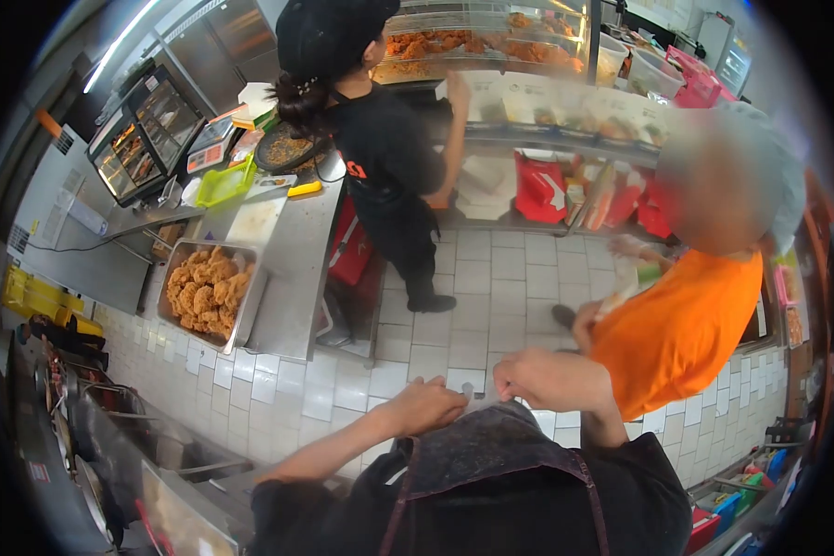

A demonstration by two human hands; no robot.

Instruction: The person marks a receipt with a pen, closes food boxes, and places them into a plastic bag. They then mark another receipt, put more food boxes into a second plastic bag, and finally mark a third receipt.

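Note:
My left hand (426, 406) and my right hand (539, 377) are raised in front of my chest, just above the top edge of a dark apron (477, 454). Between them stretches a small, pale, translucent piece of thin material (479, 398). The fingers of both hands are closed on it, one hand at each end. It looks like thin plastic, but it is too small to name surely. To the left of my hands, a metal tray of fried chicken (208, 292) rests at the counter's end.
A co-worker in orange (681, 324) stands close on my right. Another in black (385, 157) faces the display case (486, 46). The steel counter (292, 278) holds a green basket (225, 183) and a yellow-handled tool (305, 189). Cooking equipment lines the lower left.

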